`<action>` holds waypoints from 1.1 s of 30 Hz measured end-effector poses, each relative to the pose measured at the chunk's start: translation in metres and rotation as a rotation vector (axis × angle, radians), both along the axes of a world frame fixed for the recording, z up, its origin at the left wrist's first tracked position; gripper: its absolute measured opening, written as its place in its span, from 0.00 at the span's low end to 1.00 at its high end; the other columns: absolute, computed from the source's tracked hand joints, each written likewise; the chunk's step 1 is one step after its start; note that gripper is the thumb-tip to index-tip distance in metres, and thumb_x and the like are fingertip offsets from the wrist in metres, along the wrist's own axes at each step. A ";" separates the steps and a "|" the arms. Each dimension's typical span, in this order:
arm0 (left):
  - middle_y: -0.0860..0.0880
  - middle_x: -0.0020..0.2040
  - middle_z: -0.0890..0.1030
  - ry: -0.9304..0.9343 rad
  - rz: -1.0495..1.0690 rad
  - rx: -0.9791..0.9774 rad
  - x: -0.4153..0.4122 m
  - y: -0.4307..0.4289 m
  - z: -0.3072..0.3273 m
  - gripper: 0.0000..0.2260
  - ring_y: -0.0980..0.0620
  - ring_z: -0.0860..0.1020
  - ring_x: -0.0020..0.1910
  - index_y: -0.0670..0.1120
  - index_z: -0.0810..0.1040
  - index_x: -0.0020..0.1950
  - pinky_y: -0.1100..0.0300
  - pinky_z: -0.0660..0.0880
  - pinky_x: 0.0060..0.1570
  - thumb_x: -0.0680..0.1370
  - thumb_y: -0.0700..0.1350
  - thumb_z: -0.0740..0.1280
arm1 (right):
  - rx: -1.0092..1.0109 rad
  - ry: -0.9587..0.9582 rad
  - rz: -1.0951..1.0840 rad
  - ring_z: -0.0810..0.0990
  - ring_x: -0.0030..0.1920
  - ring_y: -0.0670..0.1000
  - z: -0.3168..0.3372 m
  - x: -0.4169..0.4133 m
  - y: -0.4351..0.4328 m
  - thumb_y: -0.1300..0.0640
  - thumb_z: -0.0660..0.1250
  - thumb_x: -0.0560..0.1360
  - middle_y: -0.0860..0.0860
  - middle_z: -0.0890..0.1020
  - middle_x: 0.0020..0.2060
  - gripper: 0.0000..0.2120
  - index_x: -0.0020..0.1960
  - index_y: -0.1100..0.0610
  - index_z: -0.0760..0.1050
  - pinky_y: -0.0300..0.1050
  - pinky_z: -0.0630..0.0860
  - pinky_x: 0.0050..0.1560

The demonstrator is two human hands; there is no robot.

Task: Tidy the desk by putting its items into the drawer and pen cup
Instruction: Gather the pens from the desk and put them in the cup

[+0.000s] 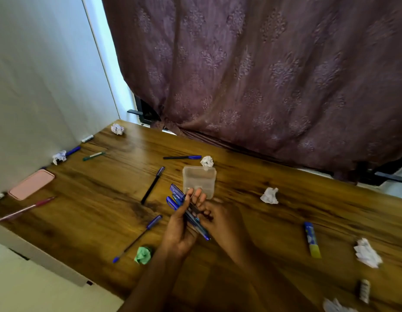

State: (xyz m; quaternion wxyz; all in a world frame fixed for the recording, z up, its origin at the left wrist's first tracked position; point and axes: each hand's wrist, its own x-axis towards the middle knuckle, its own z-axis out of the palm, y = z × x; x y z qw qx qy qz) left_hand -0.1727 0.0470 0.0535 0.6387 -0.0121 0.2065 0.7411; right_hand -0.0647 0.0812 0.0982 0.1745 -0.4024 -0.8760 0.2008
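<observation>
Several blue pens (pixel 186 210) bunched in left hand (pixel 180 230) fingers, right hand (pixel 222 221) fingers pinching their barrels

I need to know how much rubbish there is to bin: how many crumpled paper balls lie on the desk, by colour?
White crumpled paper balls: 6 (the last is cut off at the bottom edge)
Green crumpled paper ball: 1
Total: 7
</observation>
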 end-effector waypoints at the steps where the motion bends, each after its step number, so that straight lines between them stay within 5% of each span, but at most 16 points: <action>1: 0.44 0.50 0.84 -0.012 0.005 0.006 -0.009 -0.003 0.000 0.12 0.49 0.84 0.46 0.43 0.80 0.53 0.54 0.80 0.46 0.75 0.42 0.61 | 0.003 0.013 -0.001 0.77 0.47 0.43 0.001 -0.007 -0.004 0.51 0.65 0.76 0.46 0.80 0.50 0.09 0.54 0.52 0.78 0.33 0.71 0.45; 5: 0.46 0.49 0.84 0.031 0.073 -0.002 -0.058 -0.015 -0.003 0.12 0.51 0.84 0.46 0.44 0.80 0.53 0.55 0.81 0.43 0.72 0.40 0.63 | 0.011 0.167 -0.091 0.79 0.46 0.44 0.004 -0.038 -0.016 0.53 0.68 0.75 0.46 0.81 0.48 0.06 0.50 0.52 0.79 0.39 0.78 0.46; 8: 0.46 0.51 0.84 0.105 0.101 -0.002 -0.110 -0.034 -0.012 0.28 0.51 0.84 0.48 0.44 0.79 0.55 0.57 0.81 0.42 0.57 0.40 0.81 | 0.001 0.197 -0.160 0.79 0.45 0.44 -0.002 -0.071 -0.027 0.55 0.66 0.76 0.46 0.81 0.47 0.05 0.51 0.52 0.78 0.39 0.77 0.46; 10: 0.46 0.49 0.85 0.117 0.110 0.021 -0.147 -0.045 -0.020 0.33 0.52 0.84 0.46 0.44 0.85 0.48 0.57 0.81 0.40 0.43 0.41 0.85 | -0.070 0.092 -0.187 0.80 0.47 0.46 -0.012 -0.097 -0.031 0.54 0.65 0.77 0.47 0.82 0.47 0.04 0.50 0.52 0.77 0.42 0.77 0.47; 15: 0.47 0.47 0.85 0.195 0.090 0.011 -0.210 -0.066 -0.033 0.30 0.52 0.84 0.44 0.46 0.87 0.40 0.57 0.81 0.40 0.39 0.44 0.85 | -0.181 -0.259 -0.331 0.79 0.54 0.55 -0.044 -0.153 -0.024 0.48 0.67 0.75 0.54 0.81 0.53 0.15 0.56 0.56 0.72 0.46 0.73 0.47; 17: 0.47 0.47 0.85 0.212 0.037 -0.018 -0.220 -0.074 -0.034 0.30 0.51 0.84 0.45 0.45 0.86 0.42 0.56 0.82 0.41 0.42 0.43 0.85 | -0.234 -0.349 -0.383 0.77 0.58 0.56 -0.052 -0.166 -0.022 0.48 0.68 0.74 0.56 0.79 0.57 0.21 0.61 0.58 0.70 0.47 0.74 0.51; 19: 0.46 0.48 0.85 0.203 -0.028 -0.049 -0.226 -0.080 -0.033 0.22 0.51 0.84 0.46 0.43 0.84 0.49 0.56 0.82 0.41 0.56 0.41 0.82 | -0.286 -0.389 -0.422 0.76 0.60 0.56 -0.058 -0.174 -0.020 0.49 0.70 0.73 0.56 0.78 0.59 0.24 0.64 0.59 0.69 0.48 0.74 0.54; 21: 0.47 0.48 0.85 0.200 -0.061 -0.111 -0.230 -0.086 -0.032 0.10 0.51 0.84 0.45 0.43 0.80 0.53 0.56 0.82 0.42 0.73 0.41 0.66 | -0.314 -0.409 -0.455 0.76 0.61 0.56 -0.060 -0.179 -0.020 0.51 0.71 0.73 0.56 0.78 0.59 0.23 0.63 0.59 0.70 0.48 0.75 0.53; 22: 0.46 0.48 0.85 0.181 -0.059 -0.124 -0.232 -0.087 -0.035 0.11 0.51 0.84 0.45 0.43 0.81 0.51 0.56 0.82 0.43 0.78 0.41 0.60 | -0.322 -0.409 -0.469 0.77 0.60 0.56 -0.059 -0.180 -0.020 0.52 0.71 0.73 0.57 0.78 0.59 0.21 0.62 0.59 0.71 0.47 0.75 0.53; 27: 0.44 0.53 0.84 0.193 -0.152 -0.162 -0.238 -0.094 -0.031 0.18 0.49 0.83 0.49 0.43 0.86 0.45 0.53 0.81 0.46 0.80 0.46 0.57 | -0.639 -0.047 -0.512 0.82 0.36 0.50 -0.044 -0.177 -0.015 0.55 0.74 0.70 0.54 0.83 0.38 0.10 0.45 0.59 0.76 0.44 0.80 0.41; 33: 0.42 0.61 0.78 0.230 -0.275 -0.222 -0.242 -0.094 -0.017 0.22 0.46 0.82 0.53 0.40 0.71 0.67 0.52 0.78 0.51 0.78 0.50 0.61 | -0.777 0.332 -0.266 0.78 0.31 0.46 0.023 -0.190 -0.010 0.61 0.72 0.72 0.52 0.81 0.34 0.07 0.46 0.59 0.76 0.38 0.74 0.32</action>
